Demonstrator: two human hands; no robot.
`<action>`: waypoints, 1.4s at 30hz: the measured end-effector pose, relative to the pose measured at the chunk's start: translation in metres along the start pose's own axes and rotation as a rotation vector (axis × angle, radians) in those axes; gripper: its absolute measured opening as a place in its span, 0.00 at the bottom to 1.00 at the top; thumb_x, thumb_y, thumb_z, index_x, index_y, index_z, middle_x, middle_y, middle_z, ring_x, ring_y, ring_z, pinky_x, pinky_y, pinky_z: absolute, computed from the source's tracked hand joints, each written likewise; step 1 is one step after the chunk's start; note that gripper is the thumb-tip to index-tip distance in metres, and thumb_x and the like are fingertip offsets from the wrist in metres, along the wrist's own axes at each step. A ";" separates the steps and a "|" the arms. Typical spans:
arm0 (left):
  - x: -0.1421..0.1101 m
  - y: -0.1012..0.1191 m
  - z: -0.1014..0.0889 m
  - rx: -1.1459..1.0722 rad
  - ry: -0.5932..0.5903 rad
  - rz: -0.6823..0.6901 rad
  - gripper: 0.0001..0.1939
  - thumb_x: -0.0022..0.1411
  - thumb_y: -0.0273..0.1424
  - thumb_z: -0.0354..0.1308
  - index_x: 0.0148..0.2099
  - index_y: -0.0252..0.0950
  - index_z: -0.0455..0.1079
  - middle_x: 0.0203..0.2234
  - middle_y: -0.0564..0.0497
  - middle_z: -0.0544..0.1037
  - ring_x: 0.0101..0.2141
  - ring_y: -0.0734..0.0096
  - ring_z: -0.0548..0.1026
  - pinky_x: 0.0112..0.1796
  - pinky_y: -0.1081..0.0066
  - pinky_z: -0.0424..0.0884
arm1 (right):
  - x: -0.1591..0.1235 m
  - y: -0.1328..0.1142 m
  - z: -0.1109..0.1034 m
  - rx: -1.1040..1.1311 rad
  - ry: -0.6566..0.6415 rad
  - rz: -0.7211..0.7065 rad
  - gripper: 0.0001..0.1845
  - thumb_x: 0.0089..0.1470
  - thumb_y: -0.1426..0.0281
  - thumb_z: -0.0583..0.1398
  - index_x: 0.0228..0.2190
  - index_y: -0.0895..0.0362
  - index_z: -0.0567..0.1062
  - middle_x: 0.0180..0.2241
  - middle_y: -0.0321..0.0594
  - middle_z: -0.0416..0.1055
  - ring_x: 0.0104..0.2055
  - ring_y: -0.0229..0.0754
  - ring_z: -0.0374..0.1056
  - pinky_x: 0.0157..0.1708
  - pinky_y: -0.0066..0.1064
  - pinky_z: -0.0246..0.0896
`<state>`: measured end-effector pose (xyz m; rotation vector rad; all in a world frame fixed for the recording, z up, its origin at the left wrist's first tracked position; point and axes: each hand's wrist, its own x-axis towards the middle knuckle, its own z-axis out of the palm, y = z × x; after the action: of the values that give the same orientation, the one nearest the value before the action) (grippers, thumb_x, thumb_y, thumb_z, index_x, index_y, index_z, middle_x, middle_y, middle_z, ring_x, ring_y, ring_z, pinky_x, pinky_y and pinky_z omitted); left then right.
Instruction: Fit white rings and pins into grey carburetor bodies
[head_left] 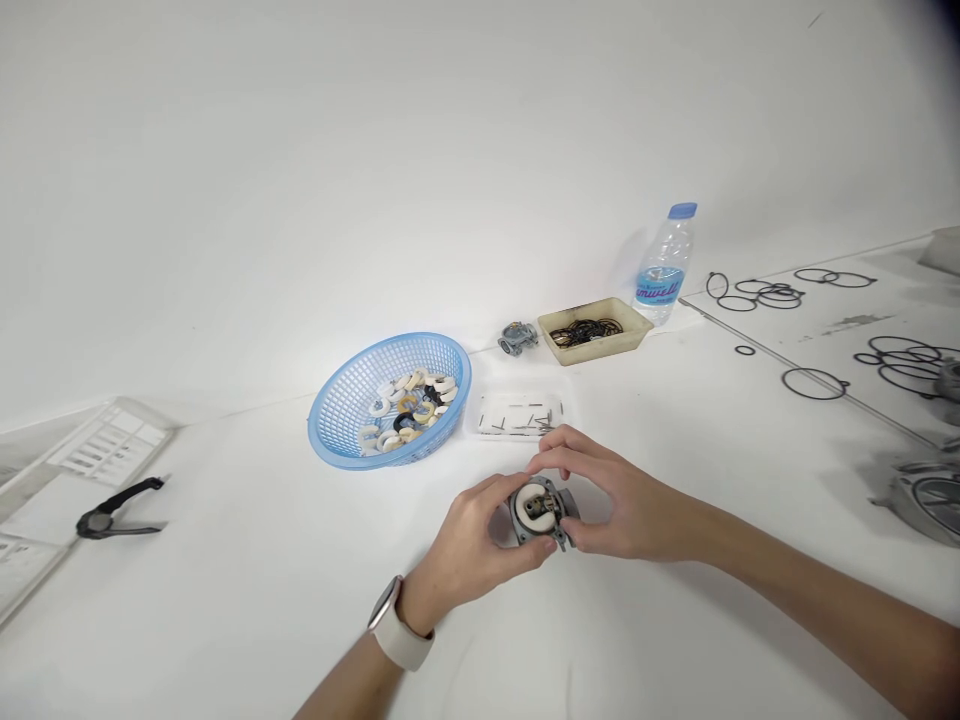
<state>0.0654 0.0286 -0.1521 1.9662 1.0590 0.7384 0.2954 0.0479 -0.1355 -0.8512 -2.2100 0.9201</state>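
Note:
A grey metal carburetor (559,498) sits low over the white table, its open face up. Inside it lies a white C-shaped float (531,508) around brass-coloured parts. My left hand (480,535), with a watch (397,620) on the wrist, grips the carburetor from the left between thumb and fingers. From the right, my right hand (622,495) curves round the same body. Its thumb presses on the right side, and the index fingertip meets the upper edge near my left fingers. Whether a small pin is between them cannot be seen.
Floats fill a blue basket (322,420). Behind my hands stands a clear tray (480,432) with thin pins. Further back are another carburetor (517,338), a tray (637,340) of black rings and a bottle (660,285). Rubber rings (814,383) lie right, a black clamp-like tool (112,515) left.

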 end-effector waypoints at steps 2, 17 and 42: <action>0.000 -0.001 0.000 0.002 -0.001 0.000 0.25 0.56 0.30 0.69 0.57 0.42 0.72 0.45 0.51 0.80 0.43 0.61 0.77 0.45 0.66 0.72 | -0.001 0.000 -0.002 0.013 -0.015 0.025 0.30 0.47 0.78 0.63 0.52 0.48 0.70 0.49 0.42 0.63 0.49 0.46 0.65 0.49 0.38 0.67; 0.000 0.001 0.000 -0.008 0.002 0.011 0.29 0.56 0.27 0.69 0.59 0.45 0.71 0.46 0.52 0.80 0.44 0.61 0.77 0.46 0.66 0.73 | -0.001 -0.003 -0.006 0.111 -0.062 -0.003 0.31 0.45 0.80 0.63 0.52 0.50 0.71 0.44 0.39 0.69 0.44 0.45 0.66 0.47 0.37 0.66; 0.000 -0.002 0.000 0.019 0.001 0.014 0.30 0.56 0.29 0.69 0.61 0.46 0.70 0.46 0.53 0.80 0.44 0.62 0.77 0.46 0.66 0.72 | -0.002 -0.004 -0.011 0.099 -0.109 0.079 0.31 0.47 0.77 0.63 0.54 0.48 0.71 0.45 0.38 0.67 0.49 0.45 0.65 0.51 0.38 0.63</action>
<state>0.0647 0.0286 -0.1536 1.9910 1.0573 0.7389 0.3035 0.0485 -0.1265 -0.8657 -2.2150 1.1278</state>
